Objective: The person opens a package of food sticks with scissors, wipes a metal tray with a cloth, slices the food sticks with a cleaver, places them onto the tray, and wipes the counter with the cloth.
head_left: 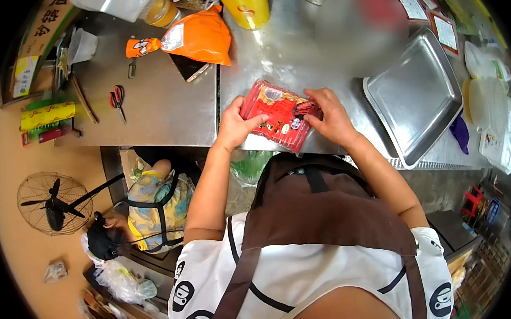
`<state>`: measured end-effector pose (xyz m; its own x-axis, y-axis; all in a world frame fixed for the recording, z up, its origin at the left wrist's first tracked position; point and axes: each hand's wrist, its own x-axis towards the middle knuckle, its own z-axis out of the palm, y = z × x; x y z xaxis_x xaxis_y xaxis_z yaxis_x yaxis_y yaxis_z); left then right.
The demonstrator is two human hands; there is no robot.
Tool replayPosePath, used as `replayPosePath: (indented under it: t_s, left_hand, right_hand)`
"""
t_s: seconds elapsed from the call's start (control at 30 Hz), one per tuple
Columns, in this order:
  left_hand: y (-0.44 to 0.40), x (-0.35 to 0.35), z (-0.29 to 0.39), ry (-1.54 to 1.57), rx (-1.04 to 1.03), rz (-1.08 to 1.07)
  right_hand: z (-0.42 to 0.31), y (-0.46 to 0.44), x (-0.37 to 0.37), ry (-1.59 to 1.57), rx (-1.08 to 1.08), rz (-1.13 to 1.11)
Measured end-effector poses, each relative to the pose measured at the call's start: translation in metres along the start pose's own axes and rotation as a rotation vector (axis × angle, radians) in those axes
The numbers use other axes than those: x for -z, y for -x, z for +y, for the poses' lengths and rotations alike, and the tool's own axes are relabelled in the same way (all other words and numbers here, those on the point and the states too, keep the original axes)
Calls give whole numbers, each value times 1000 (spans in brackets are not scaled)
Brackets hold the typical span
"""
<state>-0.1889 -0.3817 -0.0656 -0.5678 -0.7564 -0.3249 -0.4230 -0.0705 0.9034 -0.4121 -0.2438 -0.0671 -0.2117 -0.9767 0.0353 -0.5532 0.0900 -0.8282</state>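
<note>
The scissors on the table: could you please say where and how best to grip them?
Probably by the handles, from above, with the left hand once free: the scissors lie flat, handles toward the table's far side, blades pointing toward its near edge.

One wide head-worn camera — close above — looks forward and down past the apron point(322, 222) onto the hands point(235, 125) point(334, 119)

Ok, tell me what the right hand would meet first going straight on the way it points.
The red package, which the right hand touches; past it, probably bare steel counter, though depth is unclear.
</note>
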Motion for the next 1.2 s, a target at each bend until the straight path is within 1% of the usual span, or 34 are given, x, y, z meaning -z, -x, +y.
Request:
replayPosePath:
  t_s: [0.07, 0.13, 0.17, 0.23, 0.27, 0.33, 0.37, 0.4, 0.47, 0.5, 0.57, 0.6, 0.67, 0.7, 0.73, 0.77, 0.8, 0.83, 0.87, 0.93, 0.97, 1.0, 1.07, 1.2]
  left_hand:
    - [-6, 0, 3, -36, -13, -23]
    - [-10, 0, 5, -57, -10, -44]
    - [-12, -1, 6, -73, -11, -54]
    - [-15, -3, 11, -68, -3, -68]
    - [-16, -4, 13, -59, 4, -78]
    - [-20, -6, 14, -57, -3, -88]
    - [-22, -7, 15, -52, -10, -95]
    - [-23, -8, 17, -54, -10, -98]
    - [-26, -7, 21, -101, 32, -117]
    - [-29, -7, 20, -102, 33, -117]
    - [-36, -5, 16, -109, 14, -150]
    - [-40, -6, 16, -108, 15, -151]
    - [-44, -5, 15, -345, -67, -112]
    - [-38, -9, 28, -350, -144, -26]
    - [-32, -13, 32, -346, -138, -22]
    - [-26, -19, 34, -524, -363, 111]
    - [-18, -25, 36, -700, -588, 246]
    - [-5, -34, 38, -619, -570, 199]
    - [3, -41, 27, -640, -620, 198]
    - [23, -60, 3, -672, -544, 141]
    - [26, -65, -4, -672, -542, 142]
    - [29, -68, -10, -686, -547, 149]
    - [29, -71, -17, -695, -551, 156]
    - [25, -69, -17, -652, -550, 179]
  right_hand:
    - [-2, 9, 2, 25, 6, 34]
    - [-4, 15, 5, -162, -161, 18]
    - [1, 18, 5, -165, -165, 21]
    - [15, 20, 5, -530, -99, -79]
    - [13, 18, 8, -533, -100, -76]
    - [4, 13, 16, -763, -237, -210]
    - [1, 10, 18, -725, -367, -216]
    - [-2, 7, 20, -727, -368, -213]
    - [-9, 1, 23, -152, -241, -213]
    - [-13, -1, 22, -154, -242, -213]
    - [-20, -3, 21, 84, -224, -145]
    - [-18, -3, 19, 85, -225, -146]
    - [-11, -3, 12, 162, -194, -133]
    - [-12, -3, 10, 162, -194, -140]
    - [-13, -4, 8, 195, -156, -44]
    - [-13, -5, 8, 229, -116, 51]
    - [-12, -5, 7, 231, -114, 45]
    - [-10, -4, 5, 119, -150, 8]
    - [-8, -3, 2, 7, -187, -29]
    - [-1, -1, -2, -47, -224, -38]
    - [-1, -1, -2, -102, -260, -45]
    - [-2, -2, -1, -101, -261, -48]
    - [-9, -6, 1, -107, -331, -98]
    - [-12, -15, -6, -174, -326, -100]
